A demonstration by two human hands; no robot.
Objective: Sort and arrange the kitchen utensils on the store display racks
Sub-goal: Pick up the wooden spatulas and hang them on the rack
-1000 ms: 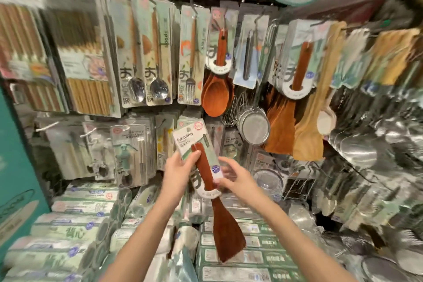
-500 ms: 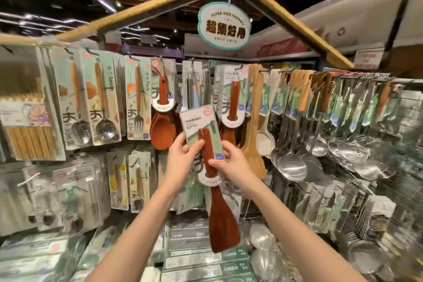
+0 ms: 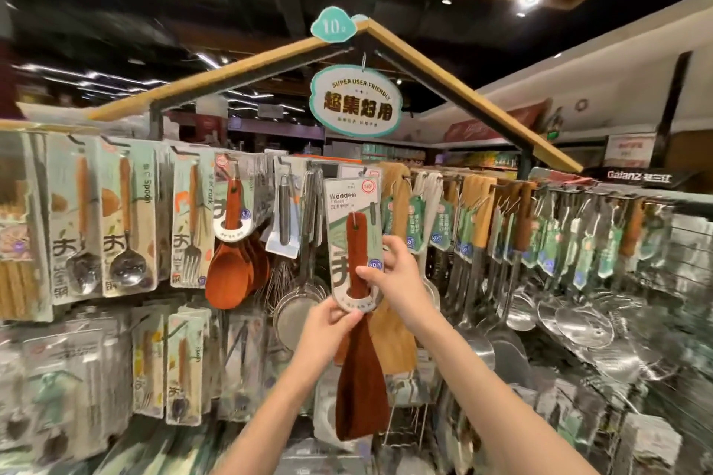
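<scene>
I am holding a dark wooden spatula (image 3: 360, 389) on its card reading "Wooden" up at the rack's top rail (image 3: 436, 177), my left hand (image 3: 328, 328) pinching the card's bottom edge and my right hand (image 3: 397, 281) gripping its right side. Overhead a sign (image 3: 357, 102) is reading "SUPER USER-FRIENDLY"; hanging red-brown spoons (image 3: 231, 270) and a pale spatula (image 3: 397, 339) are crowding either side.

two hands (image 3: 328, 324), one held wooden spatula (image 3: 360, 378), two carded spoons (image 3: 125, 266), one hanging sign (image 3: 355, 104)

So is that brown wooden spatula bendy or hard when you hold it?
Probably hard: the wooden spatula hangs straight below the left hand. Its card looks bendier, being thin. Likely light too, since fingers of the right hand merely pinch it.
</scene>
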